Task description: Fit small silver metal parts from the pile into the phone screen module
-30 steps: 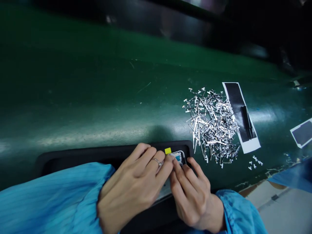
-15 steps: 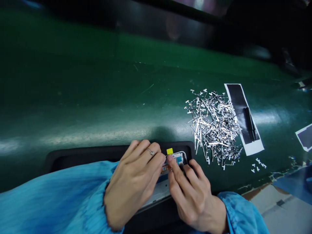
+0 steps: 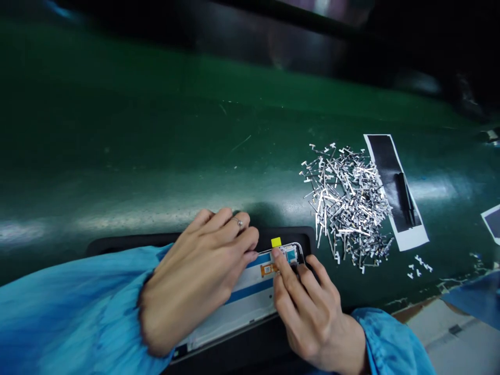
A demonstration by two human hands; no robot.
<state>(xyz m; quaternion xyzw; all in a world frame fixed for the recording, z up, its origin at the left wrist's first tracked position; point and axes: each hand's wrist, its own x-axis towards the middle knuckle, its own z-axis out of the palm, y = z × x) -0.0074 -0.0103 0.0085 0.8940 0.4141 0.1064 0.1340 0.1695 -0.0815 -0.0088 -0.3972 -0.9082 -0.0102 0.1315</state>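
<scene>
A phone frame [image 3: 250,294] with a white and blue inner face lies in a black tray [image 3: 117,242] at the near edge of the green belt. My left hand [image 3: 195,278] rests on its left part, fingers curled, a ring on one finger. My right hand [image 3: 308,307] presses its fingertips on the frame's top end, beside an orange flex piece [image 3: 269,269] and a small yellow tab [image 3: 276,241]. Both sleeves are blue.
A heap of small silver metal strips [image 3: 346,200] lies on the belt [image 3: 156,146] to the right of the tray. Beyond it is a white sheet with a black patch [image 3: 394,187] and black tweezers on it. A few loose strips [image 3: 419,264] lie near the belt's edge.
My left hand has slid back to the left, uncovering more of the frame's white and blue face and the orange flex. My right fingertips stay at the frame's top end.
</scene>
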